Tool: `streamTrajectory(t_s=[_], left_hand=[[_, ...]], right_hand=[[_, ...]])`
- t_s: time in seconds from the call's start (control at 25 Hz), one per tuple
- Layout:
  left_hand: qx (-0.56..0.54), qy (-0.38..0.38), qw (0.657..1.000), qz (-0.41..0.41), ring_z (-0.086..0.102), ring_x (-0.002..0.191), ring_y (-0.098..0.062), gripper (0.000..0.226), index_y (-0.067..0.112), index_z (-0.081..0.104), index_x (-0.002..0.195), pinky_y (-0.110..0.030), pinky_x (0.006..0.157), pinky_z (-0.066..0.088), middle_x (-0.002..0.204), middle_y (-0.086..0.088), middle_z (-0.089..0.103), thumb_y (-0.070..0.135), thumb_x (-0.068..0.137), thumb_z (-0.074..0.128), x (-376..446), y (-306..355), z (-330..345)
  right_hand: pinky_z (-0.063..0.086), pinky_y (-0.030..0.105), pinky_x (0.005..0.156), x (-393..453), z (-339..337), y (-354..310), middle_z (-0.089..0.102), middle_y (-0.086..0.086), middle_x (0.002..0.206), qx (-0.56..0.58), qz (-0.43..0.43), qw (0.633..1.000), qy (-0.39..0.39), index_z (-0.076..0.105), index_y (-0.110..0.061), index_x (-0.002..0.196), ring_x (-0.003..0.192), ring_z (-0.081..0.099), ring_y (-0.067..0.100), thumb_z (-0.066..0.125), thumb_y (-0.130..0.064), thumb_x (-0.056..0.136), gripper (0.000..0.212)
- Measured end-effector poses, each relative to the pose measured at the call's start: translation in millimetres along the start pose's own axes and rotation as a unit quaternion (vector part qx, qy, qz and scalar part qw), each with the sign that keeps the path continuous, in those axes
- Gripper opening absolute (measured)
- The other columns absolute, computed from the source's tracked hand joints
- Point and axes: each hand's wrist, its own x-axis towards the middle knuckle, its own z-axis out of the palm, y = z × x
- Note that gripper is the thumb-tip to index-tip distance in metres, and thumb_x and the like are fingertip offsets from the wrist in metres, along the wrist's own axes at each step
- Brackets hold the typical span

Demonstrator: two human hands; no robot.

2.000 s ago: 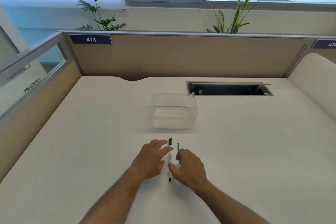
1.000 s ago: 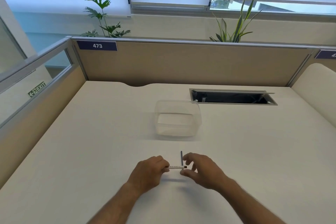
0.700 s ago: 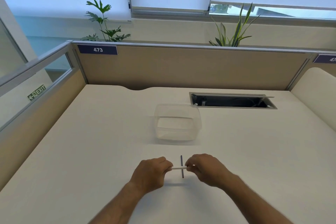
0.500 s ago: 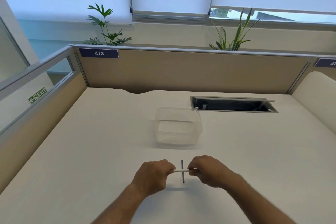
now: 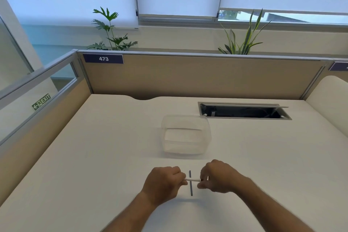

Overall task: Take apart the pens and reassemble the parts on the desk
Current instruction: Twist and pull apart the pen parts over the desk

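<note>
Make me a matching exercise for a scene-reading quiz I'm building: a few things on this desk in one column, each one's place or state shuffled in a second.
Things:
1. white pen
2. dark pen
3. clear container
4. cable hatch

States:
A. open, at the desk's far right
B. lying on the desk under the other pen
C. gripped at both ends by the hands
D. standing beyond the hands, nothing inside

Pairs: 1-C, 2-B, 3-D, 4-A

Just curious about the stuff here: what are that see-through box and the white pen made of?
The box looks like clear, glossy plastic: the desk shows through its walls. The white pen, held at its ends by the left hand and right hand, appears to be smooth plastic, though too small to confirm.
</note>
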Motion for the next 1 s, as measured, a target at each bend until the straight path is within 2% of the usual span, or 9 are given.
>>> streamTrajectory(t_s=[0.12,0.24,0.36,0.48,0.64,0.72,0.8,0.84,1.0], left_hand=[[0.015,0.036,0.999,0.035,0.053,0.049,-0.017,0.018,0.023,0.068,0.075,-0.024,0.04,0.042,0.065,0.006,0.063,0.037,0.087,0.068,4,1,2],[0.022,0.075,0.996,0.037,0.052,0.05,-0.019,0.015,0.021,0.07,0.079,-0.027,0.04,0.041,0.066,0.005,0.064,0.033,0.088,0.067,10,1,1],[0.031,0.096,0.995,0.027,0.052,0.051,-0.021,0.011,0.02,0.069,0.079,-0.029,0.04,0.041,0.067,0.004,0.063,0.028,0.087,0.069,12,-2,-1],[0.039,0.105,0.993,0.026,0.049,0.052,-0.021,0.014,0.021,0.066,0.076,-0.03,0.042,0.038,0.067,0.004,0.062,0.026,0.089,0.068,12,-2,1],[0.041,0.12,0.992,0.016,0.047,0.053,-0.021,0.018,0.02,0.063,0.072,-0.029,0.042,0.036,0.068,0.003,0.061,0.025,0.089,0.069,12,-4,2],[0.043,0.124,0.991,0.014,0.047,0.053,-0.021,0.02,0.019,0.063,0.072,-0.029,0.042,0.036,0.069,0.003,0.061,0.026,0.09,0.068,13,-5,3],[0.04,0.123,0.991,0.017,0.047,0.053,-0.021,0.019,0.019,0.064,0.075,-0.029,0.042,0.036,0.069,0.003,0.062,0.027,0.091,0.066,13,-6,4],[0.036,0.122,0.992,0.02,0.048,0.053,-0.021,0.017,0.019,0.065,0.076,-0.029,0.042,0.036,0.07,0.004,0.062,0.027,0.092,0.066,13,-6,4],[0.012,0.103,0.994,0.023,0.05,0.051,-0.021,0.011,0.019,0.068,0.079,-0.028,0.04,0.038,0.068,0.004,0.063,0.025,0.088,0.069,14,-5,3]], right_hand=[[0.053,0.028,0.071,1,-10,0,0.075,-0.008,0.095,0.018,-0.003,1.0,-0.022,0.073,-0.024,0.096,0.078,0.061,0.009,0.071,-0.05,0.07,0.036],[0.05,0.03,0.062,6,-20,-1,0.073,-0.002,0.072,0.032,-0.01,0.997,-0.063,0.072,-0.021,0.073,0.069,0.063,0.016,0.071,-0.042,0.073,0.022],[0.047,0.026,0.06,6,-34,3,0.07,-0.002,0.072,0.083,-0.017,0.992,-0.099,0.076,-0.019,0.086,0.064,0.058,0.012,0.067,-0.042,0.083,0.025],[0.045,0.021,0.058,7,-37,6,0.065,-0.009,0.07,0.096,-0.022,0.988,-0.119,0.076,-0.022,0.099,0.06,0.055,0.007,0.064,-0.037,0.09,0.02],[0.044,0.01,0.054,10,-34,9,0.065,-0.016,0.065,0.15,-0.021,0.983,-0.101,0.078,-0.021,0.095,0.06,0.056,-0.001,0.07,-0.028,0.088,0.013],[0.053,0.013,0.06,10,-34,11,0.072,-0.007,0.072,0.204,-0.009,0.974,-0.097,0.079,-0.016,0.093,0.068,0.063,0.005,0.071,-0.023,0.086,0.012],[0.061,0.026,0.077,9,-34,12,0.077,0.009,0.086,0.239,-0.012,0.966,-0.1,0.079,-0.011,0.094,0.076,0.067,0.009,0.07,-0.019,0.087,0.014],[0.06,0.03,0.081,8,-35,12,0.077,0.011,0.089,0.245,-0.018,0.964,-0.103,0.079,-0.01,0.093,0.078,0.067,0.01,0.07,-0.018,0.087,0.014],[0.055,0.028,0.07,7,-31,12,0.074,-0.004,0.076,0.16,-0.036,0.985,-0.056,0.08,-0.017,0.089,0.07,0.065,0.011,0.068,-0.02,0.088,0.012]])
